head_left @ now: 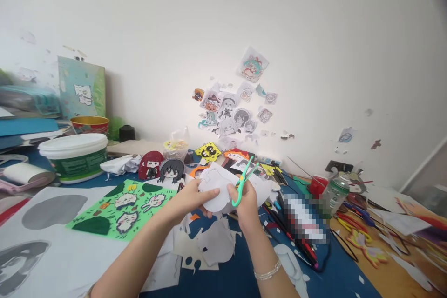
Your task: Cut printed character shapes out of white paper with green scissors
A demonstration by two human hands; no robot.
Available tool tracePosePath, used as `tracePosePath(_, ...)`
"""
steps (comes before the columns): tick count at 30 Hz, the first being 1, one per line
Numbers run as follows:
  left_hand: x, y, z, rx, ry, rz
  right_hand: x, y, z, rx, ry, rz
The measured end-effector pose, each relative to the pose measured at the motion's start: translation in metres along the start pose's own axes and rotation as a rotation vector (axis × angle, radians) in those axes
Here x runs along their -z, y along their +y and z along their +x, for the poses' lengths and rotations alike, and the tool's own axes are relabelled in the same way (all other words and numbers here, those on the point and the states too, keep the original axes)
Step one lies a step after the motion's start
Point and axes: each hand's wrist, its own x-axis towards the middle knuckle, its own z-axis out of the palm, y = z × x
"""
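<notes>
Between my two hands is a white paper cutout [215, 195] with a rounded outline and faint lines on it. My left hand [195, 199] grips its left side, thumb on top and fingers underneath. In my right hand [246, 202] is a pair of green scissors [240, 185], their blades parted and pointing up and away from me. The right thumb also rests at the paper's right edge. Below the hands lie white paper offcuts [216, 244] with holes and curved edges. A green sheet with drawn animal figures [139, 205] lies left of my left forearm.
A white-lidded tub [77, 158] stands at the left. Cutout characters [172, 170] lean at the back, beneath drawings [228, 107] stuck on the wall. Right of my hands are pens [291, 233], a red cup [318, 187], a can [338, 191] and cables [384, 223].
</notes>
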Motion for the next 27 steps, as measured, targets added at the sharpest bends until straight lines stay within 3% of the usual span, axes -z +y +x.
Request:
tracePosePath(4,-0.003,0.004,0.003,-0.011,0.198,-0.006,0.0,0.0,0.001,0.029,-0.095,0.002)
tracePosePath(7,0.0,0.008,0.002,-0.062,0.328,-0.005,-0.001,0.003,0.0,0.039,-0.278,-0.019)
tracePosePath(12,0.002,0.011,-0.001,-0.118,0.345,0.055,0.001,0.004,-0.004,0.076,-0.498,-0.081)
tracePosePath(17,-0.004,0.01,0.0,-0.112,0.276,0.105,0.004,0.0,-0.004,0.124,-0.465,-0.054)
tracePosePath(27,-0.004,0.012,-0.004,-0.133,0.252,0.134,0.004,-0.007,-0.005,0.092,-0.419,-0.027)
